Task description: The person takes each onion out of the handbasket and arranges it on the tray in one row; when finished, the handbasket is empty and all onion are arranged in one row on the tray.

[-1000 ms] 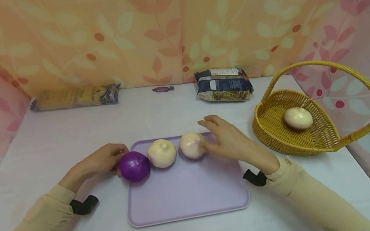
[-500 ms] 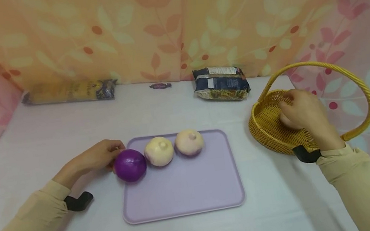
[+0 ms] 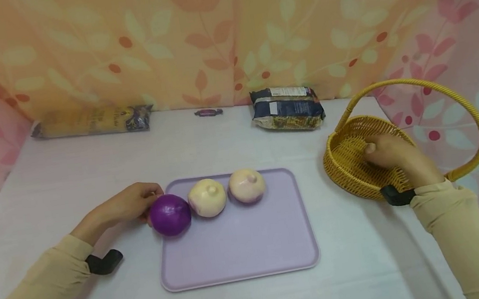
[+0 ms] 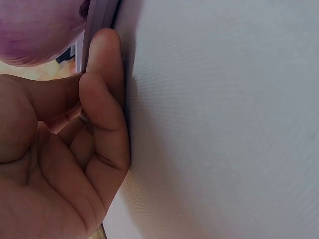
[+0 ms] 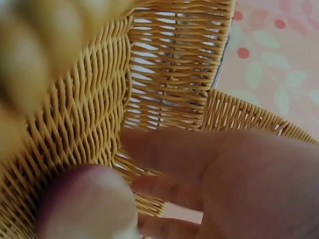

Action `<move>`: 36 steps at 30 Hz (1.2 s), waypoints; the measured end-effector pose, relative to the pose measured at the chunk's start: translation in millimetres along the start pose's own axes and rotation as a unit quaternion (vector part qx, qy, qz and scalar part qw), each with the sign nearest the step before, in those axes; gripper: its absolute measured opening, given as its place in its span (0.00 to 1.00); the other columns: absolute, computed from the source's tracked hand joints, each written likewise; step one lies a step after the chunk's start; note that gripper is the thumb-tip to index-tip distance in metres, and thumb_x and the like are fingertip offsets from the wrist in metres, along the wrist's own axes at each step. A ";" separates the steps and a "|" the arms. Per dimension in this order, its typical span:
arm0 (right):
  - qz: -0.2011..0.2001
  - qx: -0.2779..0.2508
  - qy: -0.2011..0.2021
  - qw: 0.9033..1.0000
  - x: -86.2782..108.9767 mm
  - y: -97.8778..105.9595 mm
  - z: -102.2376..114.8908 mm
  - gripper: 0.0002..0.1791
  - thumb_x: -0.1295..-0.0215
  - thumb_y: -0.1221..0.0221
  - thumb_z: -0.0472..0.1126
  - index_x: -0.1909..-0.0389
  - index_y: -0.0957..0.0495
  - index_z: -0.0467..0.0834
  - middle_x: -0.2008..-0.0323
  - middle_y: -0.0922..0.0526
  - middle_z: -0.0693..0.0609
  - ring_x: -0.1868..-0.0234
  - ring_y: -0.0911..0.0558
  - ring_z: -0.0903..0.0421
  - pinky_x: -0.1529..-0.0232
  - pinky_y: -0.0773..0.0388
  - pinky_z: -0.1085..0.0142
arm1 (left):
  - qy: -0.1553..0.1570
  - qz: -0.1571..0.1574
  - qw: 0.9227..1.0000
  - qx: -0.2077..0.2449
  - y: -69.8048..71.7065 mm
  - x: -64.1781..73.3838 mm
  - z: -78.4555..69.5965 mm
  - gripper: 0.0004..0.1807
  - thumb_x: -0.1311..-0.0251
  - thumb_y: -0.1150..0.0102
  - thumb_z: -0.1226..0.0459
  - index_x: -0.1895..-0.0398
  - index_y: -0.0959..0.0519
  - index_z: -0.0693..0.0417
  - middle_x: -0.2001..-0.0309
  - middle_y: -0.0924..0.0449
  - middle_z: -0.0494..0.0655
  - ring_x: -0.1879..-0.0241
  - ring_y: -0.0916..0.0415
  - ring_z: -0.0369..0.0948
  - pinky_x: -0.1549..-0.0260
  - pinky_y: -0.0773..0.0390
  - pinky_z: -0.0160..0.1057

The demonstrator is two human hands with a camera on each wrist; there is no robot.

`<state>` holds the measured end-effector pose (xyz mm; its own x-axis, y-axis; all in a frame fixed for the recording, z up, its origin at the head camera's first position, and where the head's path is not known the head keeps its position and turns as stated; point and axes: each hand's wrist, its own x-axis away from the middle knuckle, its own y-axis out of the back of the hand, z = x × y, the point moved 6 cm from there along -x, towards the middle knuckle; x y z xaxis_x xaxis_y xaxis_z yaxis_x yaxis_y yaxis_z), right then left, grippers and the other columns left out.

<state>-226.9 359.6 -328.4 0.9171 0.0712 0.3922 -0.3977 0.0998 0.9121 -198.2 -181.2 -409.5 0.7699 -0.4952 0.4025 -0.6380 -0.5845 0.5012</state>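
Note:
Two white turnips, one in the middle (image 3: 207, 198) and one to its right (image 3: 246, 186), sit along the far side of a lilac tray (image 3: 239, 248). A round, smooth purple vegetable (image 3: 170, 215) sits at the tray's far left corner. Beside it, my left hand (image 3: 133, 204) grips the tray's left edge; the left wrist view shows the thumb and curled fingers at that rim (image 4: 102, 15). Inside the wicker basket (image 3: 347, 175), my right hand (image 3: 390, 152) holds another turnip (image 5: 92, 204), white and purple in the right wrist view. In the head view the hand hides this turnip.
The basket's tall arched handle (image 3: 465, 104) rises around the right forearm. Along the back curtain lie a long yellow packet (image 3: 92, 122), a small purple wrapped candy (image 3: 209, 112) and a dark blue packet (image 3: 287, 109). Floral cloth walls stand at both sides.
My right hand has left the tray's right turnip and gone right into the basket, where it has taken hold of the turnip. That tray turnip now sits stem up. The left hand stays put.

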 end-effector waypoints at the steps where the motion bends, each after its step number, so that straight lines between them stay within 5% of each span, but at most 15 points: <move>1: -0.002 0.007 0.006 1.000 0.9 -0.1 0.2 0.27 0.33 0.59 0.38 0.38 0.35 0.25 0.43 0.30 0.21 0.42 0.30 0.25 0.39 0.37 0.33 | 0.001 0.000 1.000 0.002 0.0 0.2 -0.1 0.10 0.28 0.57 0.68 0.60 0.24 0.60 0.80 0.23 0.45 0.80 0.29 0.39 0.79 0.28 0.33; 9: -0.001 0.053 -0.018 0.998 12.6 -0.4 -3.3 0.38 0.42 0.40 0.44 0.34 0.38 0.29 0.41 0.32 0.22 0.39 0.36 0.22 0.38 0.46 0.29 | 0.005 0.000 1.000 -0.001 0.1 1.4 -1.8 0.10 0.28 0.58 0.69 0.60 0.24 0.60 0.78 0.22 0.46 0.80 0.29 0.39 0.79 0.28 0.33; 13: -0.003 0.049 -0.039 0.998 16.7 -0.3 -5.3 0.40 0.40 0.41 0.51 0.34 0.39 0.29 0.43 0.30 0.22 0.43 0.31 0.24 0.46 0.33 0.32 | 0.005 -0.001 1.000 -0.002 0.4 1.8 -2.3 0.10 0.28 0.58 0.69 0.60 0.24 0.60 0.79 0.23 0.46 0.79 0.29 0.39 0.79 0.28 0.34; 18: -0.060 -0.004 -0.037 0.997 24.5 4.9 2.5 0.42 0.39 0.41 0.57 0.37 0.37 0.28 0.49 0.25 0.25 0.51 0.27 0.29 0.59 0.26 0.41 | 0.001 -0.001 1.000 -0.004 0.3 2.7 -4.0 0.10 0.28 0.58 0.69 0.60 0.24 0.60 0.79 0.23 0.45 0.79 0.29 0.39 0.79 0.28 0.34; 28: -0.184 -0.060 0.038 0.980 63.3 30.4 93.3 0.41 0.41 0.38 0.59 0.32 0.38 0.42 0.39 0.32 0.32 0.45 0.28 0.35 0.55 0.27 0.37 | 0.011 -0.005 1.000 -0.011 3.8 4.2 -3.0 0.10 0.28 0.58 0.68 0.59 0.24 0.60 0.80 0.23 0.45 0.79 0.30 0.39 0.78 0.29 0.34; 36: -0.200 -0.042 0.109 0.973 57.6 2.5 146.4 0.38 0.43 0.35 0.52 0.34 0.32 0.41 0.43 0.26 0.37 0.53 0.19 0.39 0.57 0.22 0.43 | 0.008 -0.004 1.000 -0.001 -1.2 2.3 -4.1 0.10 0.28 0.58 0.68 0.60 0.24 0.60 0.79 0.22 0.45 0.80 0.29 0.38 0.78 0.28 0.33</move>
<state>-171.3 218.6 -286.0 0.9754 0.2173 -0.0361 -0.0184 0.2436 0.9697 -195.5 -179.0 -406.1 0.7748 -0.4806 0.4108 -0.6323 -0.5869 0.5058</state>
